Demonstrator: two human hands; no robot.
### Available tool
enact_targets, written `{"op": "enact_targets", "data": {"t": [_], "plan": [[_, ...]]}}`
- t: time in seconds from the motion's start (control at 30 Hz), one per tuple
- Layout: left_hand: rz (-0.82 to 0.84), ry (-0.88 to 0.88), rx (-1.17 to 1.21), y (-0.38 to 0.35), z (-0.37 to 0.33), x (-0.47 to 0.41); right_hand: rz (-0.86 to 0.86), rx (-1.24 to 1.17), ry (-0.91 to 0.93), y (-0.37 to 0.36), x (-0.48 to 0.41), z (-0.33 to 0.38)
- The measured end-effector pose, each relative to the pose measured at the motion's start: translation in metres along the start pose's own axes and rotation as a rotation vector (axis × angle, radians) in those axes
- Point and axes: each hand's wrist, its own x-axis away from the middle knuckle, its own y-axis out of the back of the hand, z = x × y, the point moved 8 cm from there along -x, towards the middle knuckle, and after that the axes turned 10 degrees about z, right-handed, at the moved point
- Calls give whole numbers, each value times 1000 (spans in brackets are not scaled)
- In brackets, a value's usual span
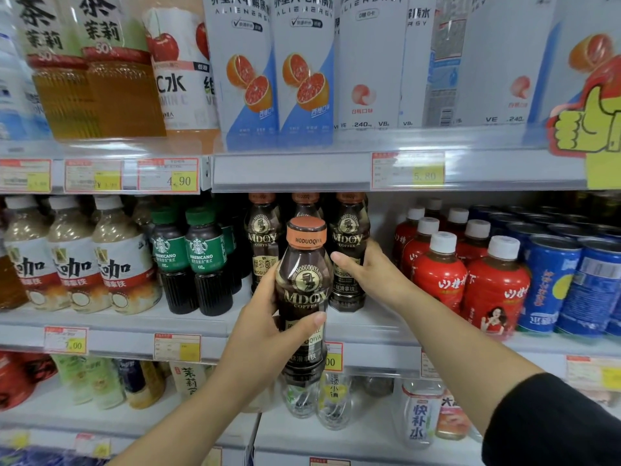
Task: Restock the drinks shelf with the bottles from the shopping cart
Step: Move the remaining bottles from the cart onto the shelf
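Drinks shelf (117, 331) edge, held bottle (304, 287) before gap, right hand (366, 274) round shelved bottle (347, 230).

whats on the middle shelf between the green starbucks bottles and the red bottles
In the head view, dark MDOY coffee bottles stand there; the right hand grips one, and the left hand holds another in front.

Black sleeve (551, 422) well above the right hand (366, 274); left hand (265, 327) and forearm (188, 415) bare
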Motion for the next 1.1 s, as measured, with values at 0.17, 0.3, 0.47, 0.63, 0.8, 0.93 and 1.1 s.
{"op": "enact_targets", "data": {"t": [0.17, 0.3, 0.47, 0.63, 0.8, 0.93, 1.1], "plan": [[21, 9, 0, -3, 0, -4, 37, 22, 16, 0, 6, 9], [23, 33, 37, -2, 3, -6, -127, -238, -31, 20, 14, 10], [-22, 64, 64, 7, 10, -7, -258, -524, -138, 33, -9, -4], [-37, 96, 11, 11, 13, -5, -167, -678, -193, 9, -55, -58], [-33, 119, -29, 13, 15, -7, -189, -695, -186, 6, -46, -45], [-28, 123, -32, 13, 13, -8, -188, -660, -142, 8, -46, -37], [-18, 121, -26, 11, 11, -9, -192, -588, -161, 10, -42, -34]]}}
